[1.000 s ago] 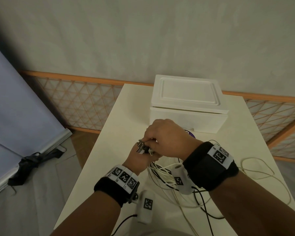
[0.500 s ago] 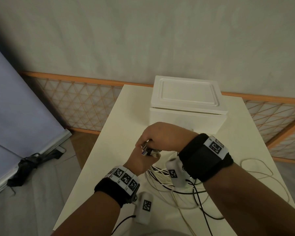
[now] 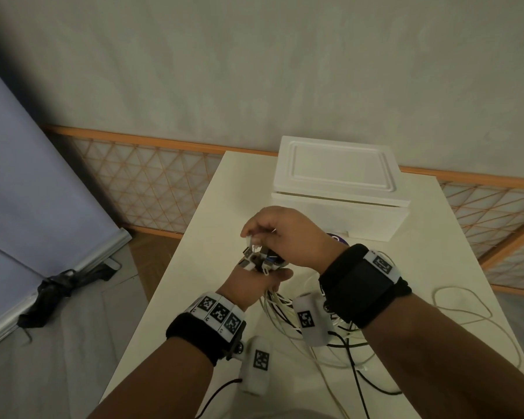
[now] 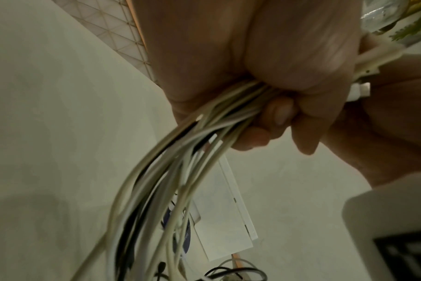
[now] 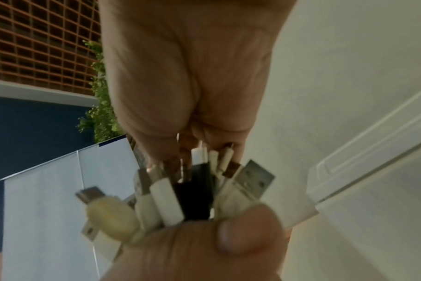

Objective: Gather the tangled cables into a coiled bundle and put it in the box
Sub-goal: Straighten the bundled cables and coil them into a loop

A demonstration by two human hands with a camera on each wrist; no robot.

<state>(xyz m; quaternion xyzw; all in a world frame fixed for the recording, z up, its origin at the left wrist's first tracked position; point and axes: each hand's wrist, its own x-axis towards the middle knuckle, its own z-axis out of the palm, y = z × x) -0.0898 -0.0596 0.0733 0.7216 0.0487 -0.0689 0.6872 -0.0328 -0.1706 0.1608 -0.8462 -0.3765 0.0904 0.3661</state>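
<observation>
My left hand [image 3: 256,278] grips a bunch of white and black cables [image 4: 180,152] in a fist above the table, with several plug ends [image 3: 259,260] sticking up out of it. My right hand [image 3: 273,237] is right above, its fingertips pinching the plug ends [image 5: 199,182]. The loose cable loops [image 3: 330,337] hang down from the fist and spread over the table under my right wrist. The white foam box [image 3: 339,189] stands behind the hands with its lid on.
The cream table [image 3: 194,282] drops off close to the left of my hands. One long white cable [image 3: 466,309] loops toward the table's right edge. A small purple thing [image 3: 336,238] lies by the box's front. A lattice fence and wall stand behind.
Both hands have risen slightly with the bunch. My right hand has lifted off the left fist, so more plug ends show between them.
</observation>
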